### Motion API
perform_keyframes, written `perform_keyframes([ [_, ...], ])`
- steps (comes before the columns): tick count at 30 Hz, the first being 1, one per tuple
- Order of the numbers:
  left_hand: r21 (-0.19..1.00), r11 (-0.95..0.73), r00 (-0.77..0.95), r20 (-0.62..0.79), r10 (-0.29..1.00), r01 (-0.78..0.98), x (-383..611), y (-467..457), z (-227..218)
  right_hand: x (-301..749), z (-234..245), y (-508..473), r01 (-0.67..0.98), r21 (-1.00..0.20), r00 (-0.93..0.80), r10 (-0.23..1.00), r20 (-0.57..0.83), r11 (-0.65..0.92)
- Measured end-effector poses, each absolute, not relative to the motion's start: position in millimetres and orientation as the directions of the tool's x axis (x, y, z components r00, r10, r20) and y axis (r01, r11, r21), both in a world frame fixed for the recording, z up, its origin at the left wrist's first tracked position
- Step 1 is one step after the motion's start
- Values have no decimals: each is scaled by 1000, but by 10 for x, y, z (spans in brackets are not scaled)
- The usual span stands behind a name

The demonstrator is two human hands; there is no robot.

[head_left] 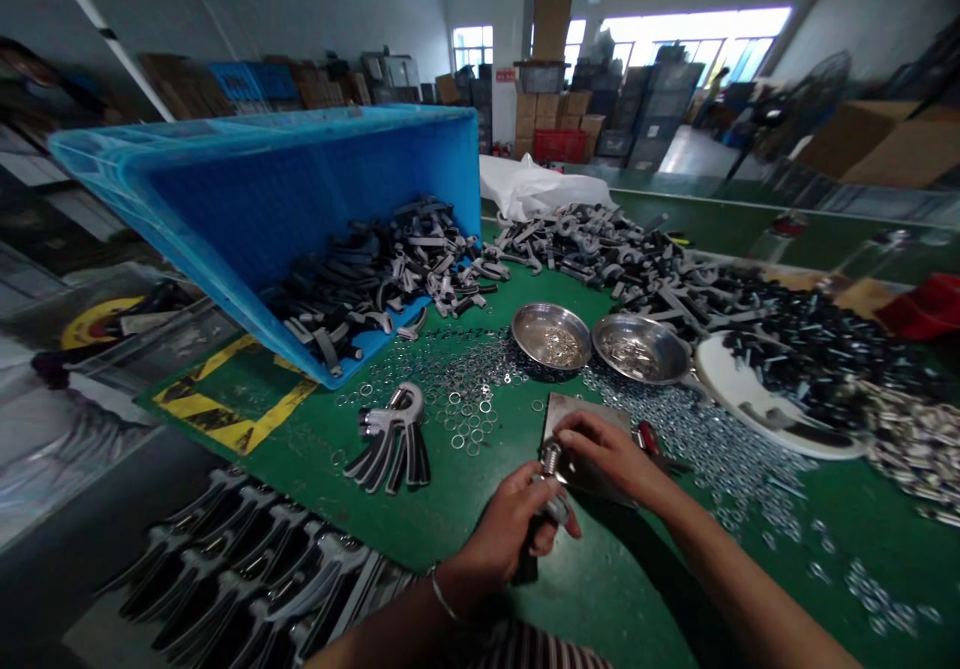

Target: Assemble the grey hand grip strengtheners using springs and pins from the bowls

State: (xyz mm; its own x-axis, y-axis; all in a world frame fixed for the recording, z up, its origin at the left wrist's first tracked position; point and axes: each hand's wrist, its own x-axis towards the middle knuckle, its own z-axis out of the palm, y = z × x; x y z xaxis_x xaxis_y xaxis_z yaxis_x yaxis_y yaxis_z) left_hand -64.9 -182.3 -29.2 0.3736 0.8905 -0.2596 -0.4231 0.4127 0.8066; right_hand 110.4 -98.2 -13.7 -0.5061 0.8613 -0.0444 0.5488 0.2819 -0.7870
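My left hand (501, 529) is closed around a grey metal tool part (556, 509) with a dark handle that hangs below my fingers. A small coil spring (551, 457) stands upright at the top of that part. The fingers of my right hand (606, 449) are pinched at the top of the spring, and whether they hold another small piece is hidden. Under both hands lies a flat metal plate (559, 409) on the green table (465, 494). A red-handled tool (646, 437) lies just beyond my right hand.
A tipped blue crate (300, 184) spills grey and black handles at the left. Two steel bowls (551, 314) (645, 329) hold small parts. Loose rings (469, 414), nuts (787, 489) and a white dish (757, 414) surround them. Assembled tools (394, 439) lie left; more fill a lower box (247, 559).
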Motion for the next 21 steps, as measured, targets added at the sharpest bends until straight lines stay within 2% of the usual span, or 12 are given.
perform_keyframes([
  [2,880,273,146,-234,961,-389,-795,-1774,-256,846,-237,-721,626,-707,-440,897,29,329],
  [3,908,230,95,-210,973,-350,-878,-1736,-236,729,-292,-606,641,-693,-419,907,43,330],
  [6,958,201,95,-185,978,-205,-1104,-1573,-216,523,-411,-382,671,-668,-375,925,68,321],
  [8,980,170,20,-168,986,-105,-1185,-1446,-260,538,-425,-364,649,-696,-362,929,73,307],
  [11,997,74,-179,-69,981,18,-1168,-1294,-348,727,-383,-551,562,-791,-328,943,56,243],
  [14,996,-39,-127,49,991,78,-1022,-1238,-343,920,-362,-921,387,-917,-304,952,-23,101],
  [16,986,-130,-5,131,991,108,-896,-1249,-287,974,-380,-1164,138,-987,-292,948,-125,-88],
  [17,977,-172,52,167,985,122,-835,-1264,-257,979,-391,-1261,-22,-980,-287,940,-184,-198],
  [19,960,-230,128,211,969,160,-724,-1301,-214,966,-405,-1390,-305,-876,-292,912,-287,-374],
  [21,942,-263,171,230,958,209,-635,-1340,-209,952,-394,-1448,-438,-775,-319,885,-340,-456],
])
